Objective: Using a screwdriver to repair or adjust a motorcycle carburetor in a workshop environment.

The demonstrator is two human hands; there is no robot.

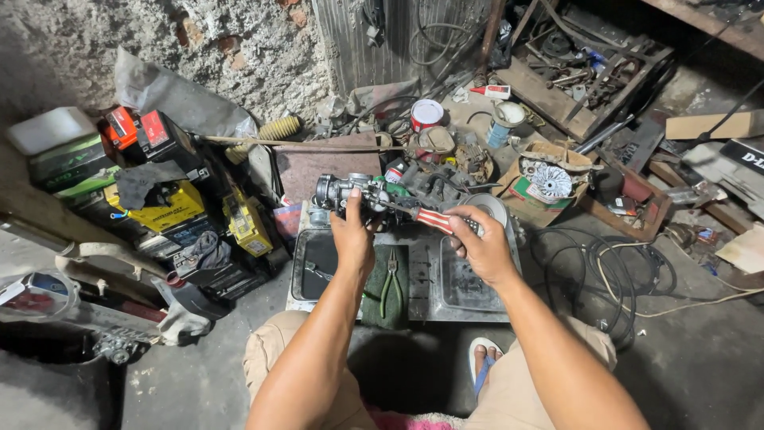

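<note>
My left hand [352, 231] grips a grey metal engine part, a carburetor [338, 190], and holds it up above a metal tray [301, 280]. My right hand [477, 243] is closed on the red-and-white striped handle of a screwdriver [434, 218]. Its shaft points left toward the carburetor. Both forearms reach forward from my knees. On the tray below lie green-handled pliers [389, 284] on a dark green cloth.
Yellow and black batteries and boxes [167, 203] are stacked at the left. Cans [426, 114], a cardboard box with a metal fan-like part [549, 181], black cables [605, 267] and scrap metal crowd the back and right. A rough plaster wall stands behind.
</note>
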